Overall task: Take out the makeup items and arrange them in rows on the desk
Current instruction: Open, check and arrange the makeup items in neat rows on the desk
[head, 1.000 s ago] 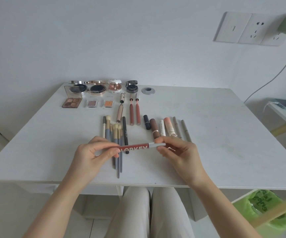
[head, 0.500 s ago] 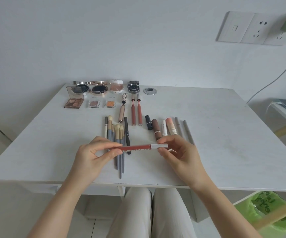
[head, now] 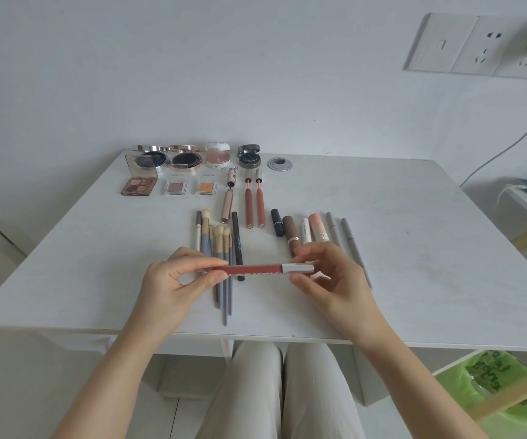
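Both hands pinch the red lip tube (head: 257,269), left hand (head: 173,280) on the red end, right hand (head: 328,280) by the silver cap, just above the brushes (head: 221,248). Best lay it flat on the counter (head: 414,248), straight beside them.

Bare forearms without sleeves, hands without rings, and light beige trousers (head: 275,391) over both legs.

Home room: white desk (head: 414,248) against plain wall, wall sockets (head: 477,45), green-lined bin (head: 493,388) beside.
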